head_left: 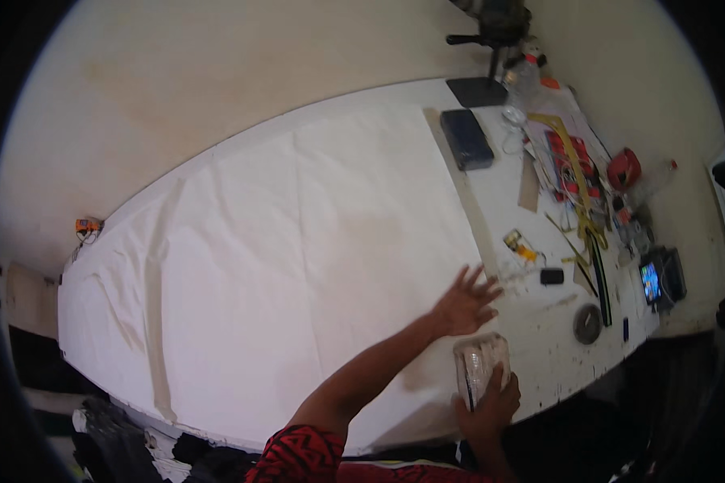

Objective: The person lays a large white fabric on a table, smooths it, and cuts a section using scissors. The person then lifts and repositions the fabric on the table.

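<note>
A large sheet of white cloth (242, 241) lies spread over the table, with a few folds toward its left end. My left hand (466, 304) reaches across to its right edge, palm down with the fingers spread, holding nothing. Just below it my right hand (490, 406) grips a pale block wrapped in shiny covering (481, 358), at the near right corner of the cloth. Whether the block rests fully on the cloth I cannot tell. A dark wrapped block (466, 139) sits at the cloth's far right corner.
On the table's right side lie a yellow curved ruler (570, 149), a black phone-like object (552, 277), a round grey disc (587, 324) and a long dark strip (600, 282). A small lit screen (652, 280) stands at the right edge. A dark machine on a stand (495, 48) is at the back.
</note>
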The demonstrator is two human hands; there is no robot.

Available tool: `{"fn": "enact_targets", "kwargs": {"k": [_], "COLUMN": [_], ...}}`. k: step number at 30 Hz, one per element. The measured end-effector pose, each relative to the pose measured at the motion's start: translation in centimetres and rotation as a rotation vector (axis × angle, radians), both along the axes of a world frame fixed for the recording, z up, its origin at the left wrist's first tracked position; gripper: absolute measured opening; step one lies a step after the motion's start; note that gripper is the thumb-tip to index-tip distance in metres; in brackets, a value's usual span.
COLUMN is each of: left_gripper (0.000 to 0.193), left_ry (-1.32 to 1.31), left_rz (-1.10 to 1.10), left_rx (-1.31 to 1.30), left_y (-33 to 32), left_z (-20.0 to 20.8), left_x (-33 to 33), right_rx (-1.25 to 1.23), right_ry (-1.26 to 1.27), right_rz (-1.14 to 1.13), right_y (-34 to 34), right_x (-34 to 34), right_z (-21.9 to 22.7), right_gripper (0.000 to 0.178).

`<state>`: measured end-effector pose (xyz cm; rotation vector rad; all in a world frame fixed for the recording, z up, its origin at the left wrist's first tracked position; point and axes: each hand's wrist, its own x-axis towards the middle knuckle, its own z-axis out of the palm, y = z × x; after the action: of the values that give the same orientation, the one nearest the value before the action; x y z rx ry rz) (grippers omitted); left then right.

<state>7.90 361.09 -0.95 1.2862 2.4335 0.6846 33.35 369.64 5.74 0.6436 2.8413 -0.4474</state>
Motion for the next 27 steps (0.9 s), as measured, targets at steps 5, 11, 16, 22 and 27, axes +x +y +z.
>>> {"fn": "enact_targets", "kwargs": {"k": [5,11,16,22,27], "left_gripper": [0.059,0.068,0.066,0.063,0.063], "left_ry": [-0.274,0.363,0.213,0.323,0.351], "left_rz": [0.514,0.994,0.877,0.869,0.867], "left_rx": [0.585,-0.162,-0.28,-0.149,-0.21], "left_y": [-9.1,-31.9,-37.6,-37.8,-37.8], "left_z": [-0.5,-1.4,-2.1,-4.1,-4.8], "left_x": [-7.1,-19.1,-27.3,-38.1,-40.7], "right_rx": [-0.125,-0.224,-0.147,0.097,-0.012], "right_ry": [0.515,0.894,0.813,0.482,0.869], "right_rz": [0.363,0.691,0.766,0.704,0.811], "right_y": [1.8,-1.2,-7.7,-11.0,-10.0], "right_x": [-14.3,-54.8,-77.1,-80.4,-79.2], "right_z": [1.5,-6.4,-9.5,-8.9,-9.9], "right_gripper": [0.065,0.027,0.029,0.029,0.011]}}
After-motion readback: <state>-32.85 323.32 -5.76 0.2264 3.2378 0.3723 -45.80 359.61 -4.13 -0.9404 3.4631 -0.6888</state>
